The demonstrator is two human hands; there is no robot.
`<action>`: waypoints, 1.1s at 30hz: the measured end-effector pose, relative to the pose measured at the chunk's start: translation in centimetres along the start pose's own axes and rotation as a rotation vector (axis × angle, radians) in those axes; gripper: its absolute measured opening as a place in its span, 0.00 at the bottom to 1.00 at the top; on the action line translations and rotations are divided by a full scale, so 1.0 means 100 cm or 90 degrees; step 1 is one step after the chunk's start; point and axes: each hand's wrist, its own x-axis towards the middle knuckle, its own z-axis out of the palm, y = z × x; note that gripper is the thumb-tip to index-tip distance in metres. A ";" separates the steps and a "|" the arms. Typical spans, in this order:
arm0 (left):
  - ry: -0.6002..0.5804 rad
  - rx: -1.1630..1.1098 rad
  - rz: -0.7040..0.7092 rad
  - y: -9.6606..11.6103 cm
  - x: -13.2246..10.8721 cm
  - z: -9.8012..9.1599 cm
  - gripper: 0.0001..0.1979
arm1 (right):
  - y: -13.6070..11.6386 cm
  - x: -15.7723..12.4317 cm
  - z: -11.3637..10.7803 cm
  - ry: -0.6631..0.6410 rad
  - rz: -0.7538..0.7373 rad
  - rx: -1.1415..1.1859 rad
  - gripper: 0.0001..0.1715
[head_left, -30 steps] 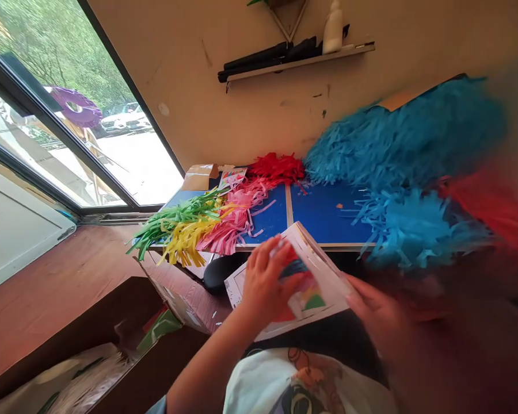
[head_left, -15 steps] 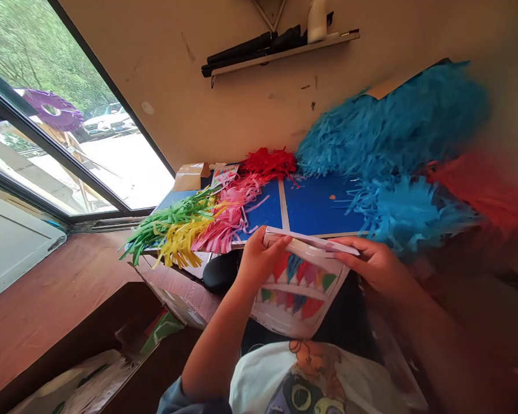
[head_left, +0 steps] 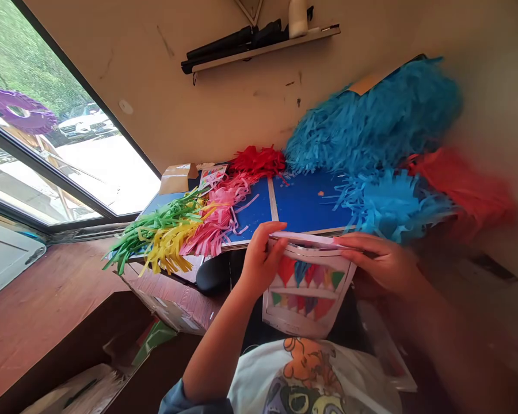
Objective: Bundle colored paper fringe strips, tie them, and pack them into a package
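Worktop (head_left: 302, 201): carries blue fringe (head_left: 366, 132), probably spread so strands don't tangle.
Packet (head_left: 306, 313): just this side of worktop's near edge; gripped both sides, likely for steadiness. Top edge points toward worktop; long axis unclear, foreshortened.
Left hand (head_left: 261, 261): fingers grasping packet's upper-left corner.
Right hand (head_left: 382, 263): fingers pinching upper-right.

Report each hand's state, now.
Left hand: holding the pennant-print packet near its upper left corner.
Right hand: holding the packet's upper right corner.
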 end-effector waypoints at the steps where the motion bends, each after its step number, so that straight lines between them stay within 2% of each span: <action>1: -0.007 0.001 0.038 -0.003 -0.001 -0.002 0.07 | 0.003 -0.001 0.002 0.007 0.013 0.032 0.16; 3: -0.021 0.001 0.077 -0.009 -0.003 -0.009 0.05 | 0.009 -0.003 0.005 0.022 0.035 0.115 0.17; 7: -0.009 0.031 0.059 -0.013 -0.008 -0.019 0.07 | 0.017 -0.010 0.013 0.075 -0.019 0.224 0.11; 14: -0.012 0.068 0.054 -0.011 -0.011 -0.023 0.08 | 0.020 -0.013 0.011 0.041 -0.085 0.123 0.04; 17: 0.006 0.073 0.066 -0.012 -0.013 -0.020 0.06 | 0.021 -0.011 0.010 0.021 -0.085 0.135 0.03; 19: 0.048 0.064 0.061 -0.013 -0.015 -0.016 0.05 | 0.022 -0.013 0.016 0.016 -0.039 0.194 0.09; 22: 0.146 0.037 0.035 -0.013 -0.017 -0.010 0.04 | 0.028 -0.026 0.037 -0.016 0.074 0.307 0.32; 24: 0.207 0.022 0.004 -0.010 -0.017 -0.008 0.06 | 0.034 -0.042 0.055 -0.060 0.173 0.320 0.41; 26: 0.245 0.010 -0.028 -0.007 -0.016 -0.008 0.08 | 0.042 -0.060 0.069 -0.067 0.265 0.289 0.39; 28: 0.271 0.008 -0.037 -0.004 -0.015 -0.008 0.09 | 0.051 -0.077 0.076 -0.031 0.305 0.270 0.37; 30: 0.301 0.014 -0.026 -0.002 -0.014 -0.006 0.07 | 0.061 -0.092 0.072 0.004 0.311 0.286 0.34; 33: 0.336 -0.002 -0.019 -0.002 -0.016 0.004 0.06 | 0.072 -0.110 0.055 0.042 0.345 0.324 0.23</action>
